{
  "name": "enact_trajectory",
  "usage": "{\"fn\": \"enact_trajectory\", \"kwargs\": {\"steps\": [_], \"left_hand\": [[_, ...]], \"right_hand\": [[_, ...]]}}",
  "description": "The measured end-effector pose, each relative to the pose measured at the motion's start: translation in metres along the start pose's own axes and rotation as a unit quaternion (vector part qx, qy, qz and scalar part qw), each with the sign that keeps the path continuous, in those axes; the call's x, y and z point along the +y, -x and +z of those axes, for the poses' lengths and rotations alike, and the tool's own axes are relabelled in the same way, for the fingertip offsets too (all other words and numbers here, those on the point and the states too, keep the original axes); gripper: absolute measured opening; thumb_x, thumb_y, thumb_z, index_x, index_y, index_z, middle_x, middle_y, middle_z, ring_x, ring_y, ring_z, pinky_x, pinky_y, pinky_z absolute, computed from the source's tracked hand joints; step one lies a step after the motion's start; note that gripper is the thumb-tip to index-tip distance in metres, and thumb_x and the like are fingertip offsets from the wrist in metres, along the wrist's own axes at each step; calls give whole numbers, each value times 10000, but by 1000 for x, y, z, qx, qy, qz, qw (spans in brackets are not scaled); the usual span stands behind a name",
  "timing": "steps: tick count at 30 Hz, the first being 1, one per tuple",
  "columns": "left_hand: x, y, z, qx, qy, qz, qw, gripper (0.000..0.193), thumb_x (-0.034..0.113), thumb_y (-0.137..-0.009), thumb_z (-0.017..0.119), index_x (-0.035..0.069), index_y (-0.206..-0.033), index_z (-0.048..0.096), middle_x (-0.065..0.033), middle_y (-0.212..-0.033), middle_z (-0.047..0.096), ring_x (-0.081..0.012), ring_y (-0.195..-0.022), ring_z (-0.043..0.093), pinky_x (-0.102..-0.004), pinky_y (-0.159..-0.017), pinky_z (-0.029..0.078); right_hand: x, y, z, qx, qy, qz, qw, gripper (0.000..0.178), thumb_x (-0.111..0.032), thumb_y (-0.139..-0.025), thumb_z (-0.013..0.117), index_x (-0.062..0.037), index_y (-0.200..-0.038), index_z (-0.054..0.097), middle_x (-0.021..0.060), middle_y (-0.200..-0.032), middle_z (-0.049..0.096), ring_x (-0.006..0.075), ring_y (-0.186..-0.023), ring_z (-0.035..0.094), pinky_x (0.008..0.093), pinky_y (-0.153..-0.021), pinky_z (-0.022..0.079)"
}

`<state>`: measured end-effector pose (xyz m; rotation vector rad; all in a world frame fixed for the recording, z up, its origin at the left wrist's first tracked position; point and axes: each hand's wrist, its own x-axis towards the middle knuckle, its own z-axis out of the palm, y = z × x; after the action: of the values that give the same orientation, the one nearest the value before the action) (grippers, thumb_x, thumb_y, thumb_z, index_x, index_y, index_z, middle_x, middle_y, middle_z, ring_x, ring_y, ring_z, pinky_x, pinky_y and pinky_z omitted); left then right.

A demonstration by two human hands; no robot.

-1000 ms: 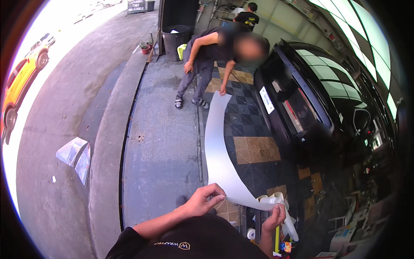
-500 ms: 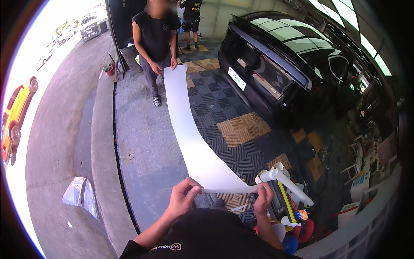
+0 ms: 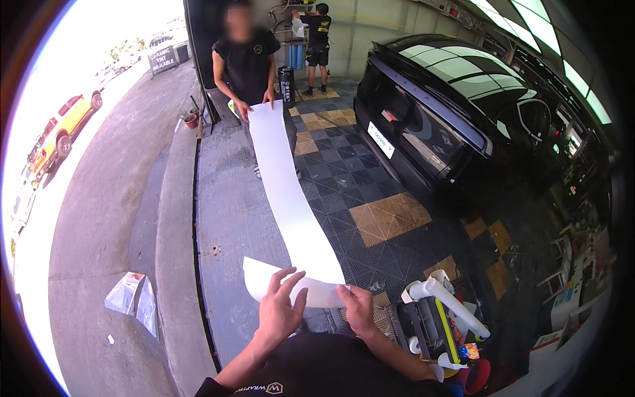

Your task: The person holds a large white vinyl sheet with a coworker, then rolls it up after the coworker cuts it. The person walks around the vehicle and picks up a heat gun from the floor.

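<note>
A long white sheet of film [image 3: 291, 178] stretches between me and a co-worker across from me. Its near end is folded up and over, with a loose corner curling out to the left. My right hand [image 3: 358, 311] pinches the sheet near its right edge. Fingers apart, my left hand [image 3: 281, 309] lies over the folded part; whether its fingertips touch the film is hard to tell. At the far end, the co-worker [image 3: 248, 66] holds the sheet by its corners with both hands.
A black car [image 3: 423, 112] stands at the right. Near my right side sits an open tool box [image 3: 423, 324] with a white roll [image 3: 456, 308] and colored buckets. A raised concrete curb [image 3: 173, 264] runs along the left. Another person [image 3: 319, 49] works at the back.
My left hand has let go of the near left corner and spread its fingers. My right hand has moved left. The sheet's near end has folded over, and the co-worker stands straighter.
</note>
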<state>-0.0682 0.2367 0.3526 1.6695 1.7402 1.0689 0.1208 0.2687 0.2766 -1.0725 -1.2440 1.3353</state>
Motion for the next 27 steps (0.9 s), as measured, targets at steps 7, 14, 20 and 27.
{"fn": "enact_trajectory", "kwargs": {"steps": [7, 14, 20, 27], "left_hand": [[9, 15, 30, -121, -5, 3, 993, 405, 315, -909, 684, 109, -1245, 595, -166, -1222, 531, -342, -892, 689, -464, -764, 564], [5, 14, 51, -84, -7, 29, 996, 388, 327, -841, 757, 120, -1141, 626, -157, -1222, 518, -341, -860, 680, -434, -730, 568], [26, 4, 58, -49, -13, 170, 984, 426, 290, -815, 772, 166, -1209, 666, -159, -1314, 524, -267, -826, 682, -388, -703, 566], [53, 4, 76, -57, -24, 174, 983, 356, 261, -799, 760, 202, -1149, 723, -130, -1313, 568, -271, -859, 690, -388, -756, 561]], "right_hand": [[12, 2, 1, -132, -163, 122, 970, 362, -223, -1051, 492, 77, -1062, 694, 147, -990, 723, 159, -905, 684, 262, -815, 536], [-2, 8, -21, -190, -247, 187, 932, 434, -347, -1082, 393, 18, -1050, 625, 49, -971, 619, 96, -901, 584, 281, -850, 501], [-27, 4, -45, -222, -326, 164, 904, 394, -287, -1079, 403, 46, -1124, 608, 103, -1069, 637, 144, -956, 622, 331, -895, 517], [-22, 15, -77, -242, -349, 144, 894, 363, -236, -1076, 409, 78, -1146, 579, 129, -1089, 638, 197, -1012, 645, 368, -908, 544]]}}
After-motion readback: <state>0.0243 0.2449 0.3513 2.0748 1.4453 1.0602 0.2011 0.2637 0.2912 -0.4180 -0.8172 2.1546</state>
